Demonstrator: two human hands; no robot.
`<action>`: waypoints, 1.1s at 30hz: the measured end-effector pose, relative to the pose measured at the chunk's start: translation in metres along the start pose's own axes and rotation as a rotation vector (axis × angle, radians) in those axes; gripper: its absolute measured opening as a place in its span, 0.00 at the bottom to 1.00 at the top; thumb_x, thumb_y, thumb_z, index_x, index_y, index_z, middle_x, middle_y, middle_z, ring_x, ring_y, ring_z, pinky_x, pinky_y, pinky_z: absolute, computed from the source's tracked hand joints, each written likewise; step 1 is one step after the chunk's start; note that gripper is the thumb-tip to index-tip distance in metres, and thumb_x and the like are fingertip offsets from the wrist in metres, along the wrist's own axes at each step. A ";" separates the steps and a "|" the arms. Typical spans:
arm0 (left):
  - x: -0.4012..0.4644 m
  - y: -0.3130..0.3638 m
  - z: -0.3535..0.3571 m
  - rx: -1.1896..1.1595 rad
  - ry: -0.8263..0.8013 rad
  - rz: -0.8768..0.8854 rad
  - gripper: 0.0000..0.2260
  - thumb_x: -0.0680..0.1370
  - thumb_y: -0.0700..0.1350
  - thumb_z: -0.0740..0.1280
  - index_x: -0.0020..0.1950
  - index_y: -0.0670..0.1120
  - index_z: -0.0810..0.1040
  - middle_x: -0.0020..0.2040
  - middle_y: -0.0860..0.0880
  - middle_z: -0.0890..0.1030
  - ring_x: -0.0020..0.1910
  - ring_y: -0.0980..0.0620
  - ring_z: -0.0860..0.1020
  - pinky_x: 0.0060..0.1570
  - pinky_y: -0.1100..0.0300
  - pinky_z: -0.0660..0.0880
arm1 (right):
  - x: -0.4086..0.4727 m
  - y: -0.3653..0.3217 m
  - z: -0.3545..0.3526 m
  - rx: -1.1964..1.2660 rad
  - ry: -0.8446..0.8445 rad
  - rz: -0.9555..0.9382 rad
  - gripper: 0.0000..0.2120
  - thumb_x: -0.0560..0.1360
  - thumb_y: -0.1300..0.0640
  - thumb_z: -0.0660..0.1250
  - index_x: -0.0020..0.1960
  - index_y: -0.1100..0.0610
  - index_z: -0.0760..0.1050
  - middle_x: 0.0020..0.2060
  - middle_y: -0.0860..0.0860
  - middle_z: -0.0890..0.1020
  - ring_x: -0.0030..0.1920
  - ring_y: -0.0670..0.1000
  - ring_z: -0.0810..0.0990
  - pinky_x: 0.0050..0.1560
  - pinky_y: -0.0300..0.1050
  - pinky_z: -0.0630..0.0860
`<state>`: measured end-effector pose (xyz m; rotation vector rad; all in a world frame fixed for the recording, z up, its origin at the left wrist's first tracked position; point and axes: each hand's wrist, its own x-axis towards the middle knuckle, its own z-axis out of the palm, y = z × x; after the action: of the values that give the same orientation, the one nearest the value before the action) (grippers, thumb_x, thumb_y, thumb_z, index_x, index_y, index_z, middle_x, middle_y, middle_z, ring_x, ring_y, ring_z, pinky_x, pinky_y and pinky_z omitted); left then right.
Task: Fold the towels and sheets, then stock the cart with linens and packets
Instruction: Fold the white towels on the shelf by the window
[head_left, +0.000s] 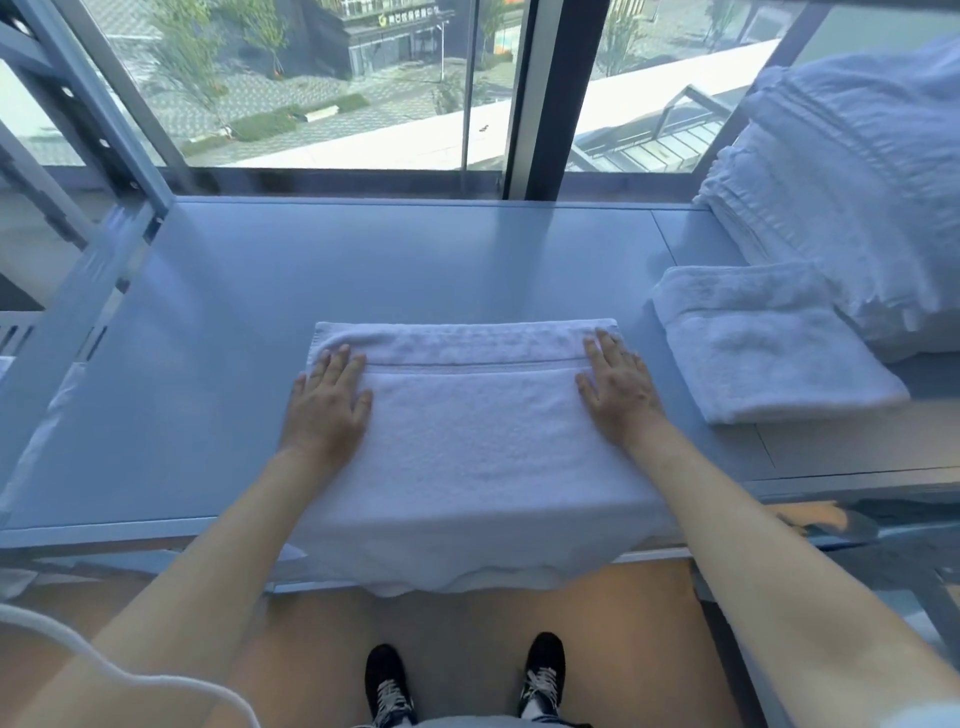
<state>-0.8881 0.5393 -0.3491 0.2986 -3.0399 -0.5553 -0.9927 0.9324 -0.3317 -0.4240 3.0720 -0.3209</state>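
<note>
White terry towel (478, 441) flat on pale blue-grey metal table (363, 260), near edge hanging over front; left hand (324, 400) and right hand (618, 395) press flat on its left and right ends, fingers straight, slightly spread; folded white towel (769, 353) just right, beside stack of white linens (852, 187)

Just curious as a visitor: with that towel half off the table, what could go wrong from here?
1. The towel hangs over the table edge; if the left hand and right hand lift off, it might slide to the floor.
2. A wide fold could bump the folded towel close on the right.
</note>
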 end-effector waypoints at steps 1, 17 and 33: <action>-0.004 -0.006 0.002 0.024 0.001 -0.023 0.26 0.85 0.50 0.59 0.83 0.49 0.60 0.84 0.49 0.55 0.83 0.48 0.52 0.79 0.44 0.51 | -0.011 -0.011 0.001 0.022 0.035 -0.002 0.29 0.85 0.50 0.59 0.82 0.57 0.57 0.83 0.54 0.55 0.83 0.56 0.53 0.79 0.57 0.53; -0.102 0.055 0.007 0.048 -0.143 0.092 0.28 0.83 0.58 0.54 0.83 0.55 0.57 0.84 0.47 0.53 0.82 0.41 0.52 0.75 0.34 0.56 | -0.105 -0.079 0.039 0.011 -0.127 -0.059 0.32 0.83 0.37 0.45 0.84 0.44 0.43 0.82 0.39 0.37 0.81 0.46 0.34 0.81 0.58 0.42; 0.015 0.053 0.031 0.144 -0.088 0.065 0.30 0.81 0.68 0.45 0.83 0.65 0.47 0.84 0.57 0.42 0.83 0.52 0.39 0.80 0.41 0.39 | 0.031 -0.062 0.039 0.043 -0.079 -0.074 0.33 0.82 0.38 0.49 0.84 0.43 0.44 0.83 0.42 0.43 0.83 0.47 0.40 0.81 0.56 0.41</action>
<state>-0.9149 0.5954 -0.3591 0.1829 -3.1679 -0.3560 -1.0043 0.8575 -0.3565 -0.5360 2.9721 -0.3624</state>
